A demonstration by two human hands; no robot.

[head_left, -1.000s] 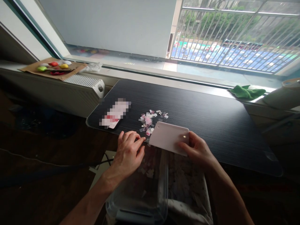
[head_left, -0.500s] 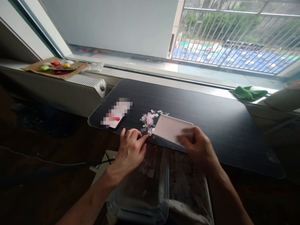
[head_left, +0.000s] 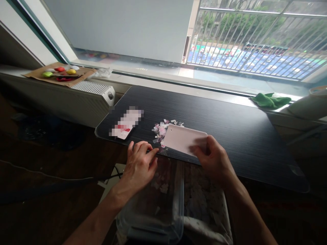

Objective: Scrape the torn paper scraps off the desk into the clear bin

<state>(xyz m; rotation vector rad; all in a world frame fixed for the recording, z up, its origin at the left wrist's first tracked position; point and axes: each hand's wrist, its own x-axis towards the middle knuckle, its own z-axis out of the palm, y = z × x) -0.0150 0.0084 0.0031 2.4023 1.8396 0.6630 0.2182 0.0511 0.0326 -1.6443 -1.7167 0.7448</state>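
Observation:
My right hand (head_left: 214, 156) grips the right end of a flat, pale pink rectangular card (head_left: 185, 139) with a small hole near its far left corner. Its left edge meets a loose pile of small white, pink and clear scraps (head_left: 160, 130) on the dark table (head_left: 227, 126). Just left of the pile, my left hand (head_left: 141, 161) rests at the table's near edge, fingers apart and holding nothing. Below that edge, partly behind my left forearm, is a clear plastic bin (head_left: 182, 207) with some pale scraps inside.
A pixelated pink and white object (head_left: 127, 122) lies at the table's left. Beyond stand a white radiator (head_left: 89, 100) and brown paper (head_left: 84, 72) bearing several coloured pieces. A green cloth (head_left: 270, 101) lies on the windowsill at right.
The pink card in my right hand has slid a little left, covering the right part of the scrap pile. My left hand has shifted slightly left and down.

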